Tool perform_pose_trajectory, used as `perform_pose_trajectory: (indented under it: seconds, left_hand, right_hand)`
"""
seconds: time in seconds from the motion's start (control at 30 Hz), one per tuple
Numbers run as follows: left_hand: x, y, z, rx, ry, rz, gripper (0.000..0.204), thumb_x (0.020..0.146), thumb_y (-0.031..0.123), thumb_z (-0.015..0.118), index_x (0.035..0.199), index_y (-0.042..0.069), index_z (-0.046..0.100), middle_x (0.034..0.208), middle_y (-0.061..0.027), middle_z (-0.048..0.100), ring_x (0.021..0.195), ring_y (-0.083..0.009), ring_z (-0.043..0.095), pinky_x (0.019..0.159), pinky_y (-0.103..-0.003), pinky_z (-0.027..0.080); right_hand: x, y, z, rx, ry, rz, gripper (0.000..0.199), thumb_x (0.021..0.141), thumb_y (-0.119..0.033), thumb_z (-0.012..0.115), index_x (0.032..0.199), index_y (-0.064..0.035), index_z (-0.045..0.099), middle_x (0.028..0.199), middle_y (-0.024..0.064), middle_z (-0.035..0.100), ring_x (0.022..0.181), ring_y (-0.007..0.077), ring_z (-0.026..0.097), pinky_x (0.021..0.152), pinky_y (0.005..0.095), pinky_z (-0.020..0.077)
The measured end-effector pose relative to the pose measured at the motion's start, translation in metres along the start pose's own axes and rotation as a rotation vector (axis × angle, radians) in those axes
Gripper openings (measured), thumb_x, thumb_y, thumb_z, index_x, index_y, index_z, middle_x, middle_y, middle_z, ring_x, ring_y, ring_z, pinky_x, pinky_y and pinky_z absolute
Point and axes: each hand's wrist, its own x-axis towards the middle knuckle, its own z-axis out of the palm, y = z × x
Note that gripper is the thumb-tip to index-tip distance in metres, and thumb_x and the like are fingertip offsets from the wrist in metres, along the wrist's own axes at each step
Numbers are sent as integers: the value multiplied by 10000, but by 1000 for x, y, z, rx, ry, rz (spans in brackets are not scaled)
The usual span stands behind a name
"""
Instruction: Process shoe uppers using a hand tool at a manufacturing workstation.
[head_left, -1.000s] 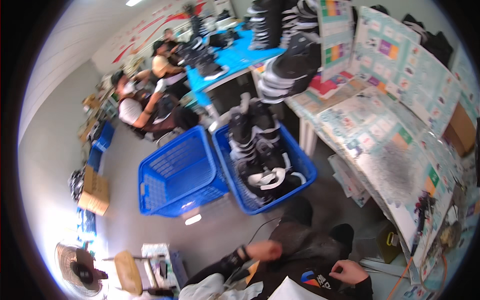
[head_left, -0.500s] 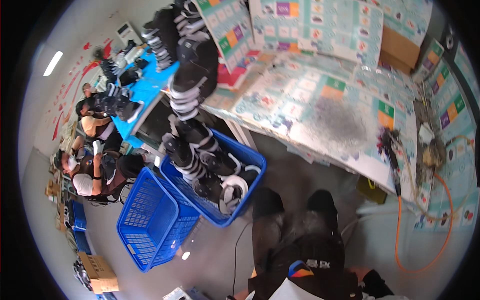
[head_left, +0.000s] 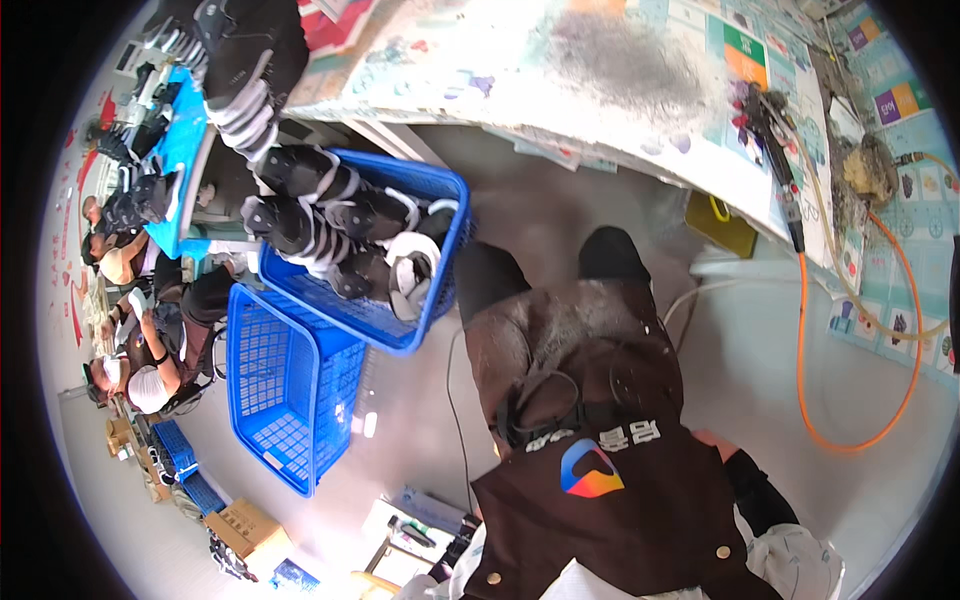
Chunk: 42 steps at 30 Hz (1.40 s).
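While the head camera looks almost straight down, the long workbench [head_left: 560, 70] curves across the top, its surface covered with printed paper sheets and marked by a dark sooty patch [head_left: 620, 60] near the middle. Grey concrete floor [head_left: 880, 400] fills most of what lies beneath.

Below the bench's front edge, the person's own torso in a dark brown vest [head_left: 620, 500] with a coloured chest emblem takes up the lower centre, with brown trousers [head_left: 560, 330] and two dark shoes pointing up toward the bench.

Left of the legs, a blue plastic basket [head_left: 440, 290] stands tilted against the bench's underside, heaped with black-and-white shoe parts [head_left: 340, 225]. An empty blue mesh basket [head_left: 290, 390] sits just beside it, touching its lower side. More black shoe parts pile on the bench's left end.

An orange hose [head_left: 890, 400] loops over the floor at the right, running up to a tool [head_left: 775, 150] lying near the bench's right edge.

Other people sit at a blue table far left.

Only the right forearm in a black sleeve [head_left: 755, 490] shows beside the vest, well apart from the baskets; neither hand is visible, so their grip cannot be told.
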Motion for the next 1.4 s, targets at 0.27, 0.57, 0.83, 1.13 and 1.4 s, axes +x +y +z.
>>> perform_pose_trajectory:
  seconds: [0.27, 0.57, 0.83, 1.13, 1.4]
  left_hand:
    - [38, 100, -40, 104, -159, 361, 266, 906, 257, 672, 1084, 63, 709, 926, -192, 729, 938, -399, 724, 788, -459, 558]
    - [77, 163, -48, 100, -303, 574, 285, 903, 257, 673, 1109, 63, 704, 924, -193, 727, 939, -400, 724, 788, -457, 556]
    - [87, 190, -71, 89, -340, 593, 303, 900, 257, 674, 1131, 62, 699, 922, -195, 724, 939, -400, 724, 788, -455, 554]
    - [95, 209, -78, 79, -361, 643, 325, 897, 258, 674, 1156, 62, 694, 919, -197, 722, 940, -401, 724, 787, -454, 552]
    - [118, 223, -95, 36, -278, 713, 345, 895, 258, 675, 1178, 61, 689, 917, -198, 720, 940, -402, 724, 787, -452, 550]
  right_hand:
    - [-7, 10, 14, 21, 122, -99, 272, 856, -287, 665, 955, -35, 690, 928, 205, 725, 887, 455, 690, 774, 496, 568]
    - [-13, 8, 16, 176, 133, -267, 261, 866, -249, 699, 1014, -34, 717, 946, 197, 737, 871, 405, 708, 788, 473, 569]
    - [-50, -31, -36, 186, 156, -249, 275, 884, -246, 694, 1056, -33, 724, 984, 195, 744, 897, 398, 713, 814, 475, 566]
    - [-58, -69, -92, 183, 213, -341, 294, 903, -243, 688, 1102, -31, 731, 1026, 194, 753, 925, 390, 717, 843, 477, 563]
    - [-10, -79, -144, 387, -104, -435, 245, 901, -153, 721, 1088, 6, 720, 954, 193, 745, 870, 309, 711, 796, 427, 553]
